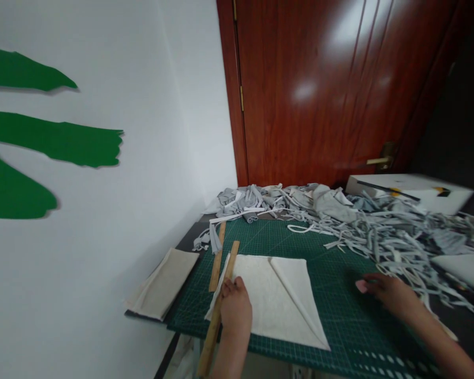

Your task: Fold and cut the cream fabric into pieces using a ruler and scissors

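Note:
My left hand (236,305) is closed around a wooden ruler (210,339), which lies slanted along the left side of a cream cloth (272,300). The cloth rests on a green cutting mat (335,316), with one corner folded over in a diagonal at its right. To the right of the cloth, my right hand (387,292) pinches a small flat pink piece of tailor's chalk (361,286), apart from the cloth. A second wooden ruler (217,263) lies on the mat just left of the cloth.
Folded cream cloth (164,284) lies at the table's left edge. Grey and white fabric scraps (332,208) heap along the back and right. A white box (411,187) stands behind them, before a brown wooden door (319,95). A white wall (150,158) is close on the left.

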`<state>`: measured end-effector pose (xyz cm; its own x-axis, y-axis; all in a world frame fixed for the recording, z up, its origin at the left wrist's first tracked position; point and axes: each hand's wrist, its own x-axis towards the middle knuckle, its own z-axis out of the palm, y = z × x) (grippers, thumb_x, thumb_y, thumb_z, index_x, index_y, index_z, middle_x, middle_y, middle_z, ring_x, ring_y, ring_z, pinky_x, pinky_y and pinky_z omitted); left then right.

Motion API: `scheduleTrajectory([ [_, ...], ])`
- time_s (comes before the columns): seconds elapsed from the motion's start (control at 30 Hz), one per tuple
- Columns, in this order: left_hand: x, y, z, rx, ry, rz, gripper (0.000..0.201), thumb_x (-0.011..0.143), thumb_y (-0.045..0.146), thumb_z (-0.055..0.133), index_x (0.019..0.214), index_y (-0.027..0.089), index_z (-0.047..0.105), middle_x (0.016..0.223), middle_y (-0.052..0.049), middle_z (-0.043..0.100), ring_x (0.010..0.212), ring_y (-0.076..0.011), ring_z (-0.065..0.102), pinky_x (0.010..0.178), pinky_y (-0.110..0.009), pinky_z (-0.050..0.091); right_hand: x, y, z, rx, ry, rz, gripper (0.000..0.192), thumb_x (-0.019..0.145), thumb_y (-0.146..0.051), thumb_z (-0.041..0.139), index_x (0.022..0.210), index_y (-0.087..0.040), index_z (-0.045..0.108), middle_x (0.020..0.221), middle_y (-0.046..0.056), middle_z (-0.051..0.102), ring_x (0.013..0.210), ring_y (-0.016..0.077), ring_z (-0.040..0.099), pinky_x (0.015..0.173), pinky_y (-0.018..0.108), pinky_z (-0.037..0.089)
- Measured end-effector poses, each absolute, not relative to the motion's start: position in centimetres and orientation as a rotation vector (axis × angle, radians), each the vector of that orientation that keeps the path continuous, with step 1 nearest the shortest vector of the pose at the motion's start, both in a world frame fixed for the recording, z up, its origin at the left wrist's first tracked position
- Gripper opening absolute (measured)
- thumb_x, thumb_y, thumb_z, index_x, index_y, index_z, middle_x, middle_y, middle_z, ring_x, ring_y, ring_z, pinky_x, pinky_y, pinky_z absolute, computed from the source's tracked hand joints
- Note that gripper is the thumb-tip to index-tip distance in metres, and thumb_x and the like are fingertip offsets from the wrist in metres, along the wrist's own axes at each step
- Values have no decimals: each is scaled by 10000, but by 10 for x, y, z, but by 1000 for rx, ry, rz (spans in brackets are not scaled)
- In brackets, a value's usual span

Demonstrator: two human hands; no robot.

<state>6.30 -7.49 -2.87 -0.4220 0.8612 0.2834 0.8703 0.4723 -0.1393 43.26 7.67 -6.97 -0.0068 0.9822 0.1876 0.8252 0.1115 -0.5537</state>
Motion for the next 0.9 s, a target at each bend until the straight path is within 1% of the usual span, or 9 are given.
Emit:
scheduleTrajectory([
  [0.07,61,-76,-25,-1499,-2397,-37,335,867,-19,411,1086,92,639,1120,-195,635,1024,-239,626,767,-263,509,427,67,-67,-1776,-1874,222,324,752,-402,507,906,-173,678,680,112,702,651,319,678,610,414,530],
  [0.17,56,-79,-20,-1539,-2370,-7,348,852,-44,428,1099,75,642,1075,-173,653,1012,-223,634,807,-259,508,394,36,-56,-1633,-1849,-17,422,840,-404,430,1117,-133,594,980,196,673,835,338,667,767,469,523],
  [0.27,51,-81,-18,-1541,-2366,19,372,844,-73,407,1094,56,649,1046,-163,663,991,-215,643,831,-263,509,335,-10,-52,-1243,-2042,67,338,886,-340,426,1152,-202,582,1125,138,656,1053,287,611,944,445,473],
  [0.37,47,-82,-16,-1533,-2372,17,371,863,-62,380,1089,53,650,1036,-155,665,967,-218,649,788,-264,531,277,-50,-68,-949,-2245,79,392,896,-251,422,1273,-241,529,1292,88,598,1203,264,532,1006,450,437],
  [0.5,43,-82,-15,-1557,-2378,11,385,887,-30,351,1112,89,639,1019,-134,663,964,-221,643,733,-266,547,246,-72,-96,-712,-2425,-125,412,911,-363,478,1302,-240,526,1306,63,594,1173,249,565,952,426,463],
  [0.63,35,-78,-14,-1638,-2350,4,424,885,-10,328,1129,137,642,1026,-130,654,966,-227,634,712,-268,552,264,-71,-107,-912,-2346,-345,395,938,-385,469,1252,-170,574,1261,87,627,1130,246,594,967,432,410],
  [0.7,30,-75,-13,-1669,-2305,-2,437,870,-13,330,1107,152,658,1015,-126,655,968,-237,631,738,-285,550,278,-69,-106,-988,-2292,-396,420,941,-419,458,1240,-153,586,1248,96,635,1111,257,601,967,440,388],
  [0.77,25,-72,-13,-1698,-2247,-5,437,848,-17,341,1067,164,673,981,-116,662,963,-246,629,789,-315,540,289,-68,-106,-1037,-2256,-412,444,937,-464,443,1235,-173,597,1247,84,637,1097,265,604,964,442,378],
  [0.9,19,-68,-8,-1762,-2169,43,418,824,-16,343,1034,127,675,946,-129,661,934,-254,635,869,-357,502,300,-70,-107,-1178,-2199,-385,483,928,-527,408,1218,-203,618,1252,77,635,1107,296,591,959,474,375],
])
